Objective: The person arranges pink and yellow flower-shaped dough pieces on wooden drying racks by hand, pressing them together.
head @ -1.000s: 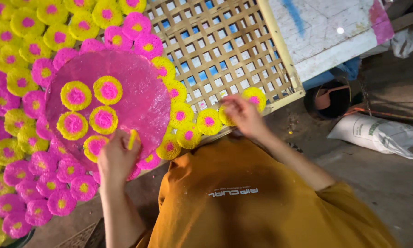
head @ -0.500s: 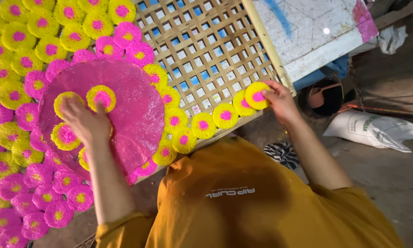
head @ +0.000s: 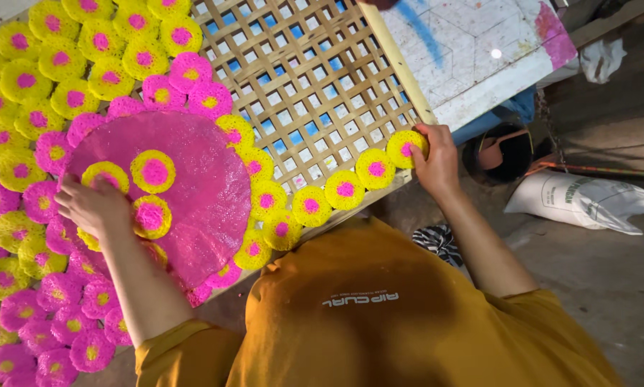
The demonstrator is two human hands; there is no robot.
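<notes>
Pinching a yellow disc [head: 406, 148] with a pink centre at the woven bamboo rack's [head: 315, 86] near edge, the right hand [head: 436, 161] grips it; the left hand [head: 93, 208] lies spread, fingers down, on the large pink round sheet [head: 200, 193]. Risk: brittle, grainy discs could snap or slide off the lattice edge.

The yellow disc [head: 406, 147] with a pink centre lies flat at the lattice tray's near edge, last in a curved row of like discs; the big pink disc [head: 193, 193] lies flat on the tray, bearing 3 yellow pink-centred discs [head: 154, 171] and overlapping its neighbours.
</notes>
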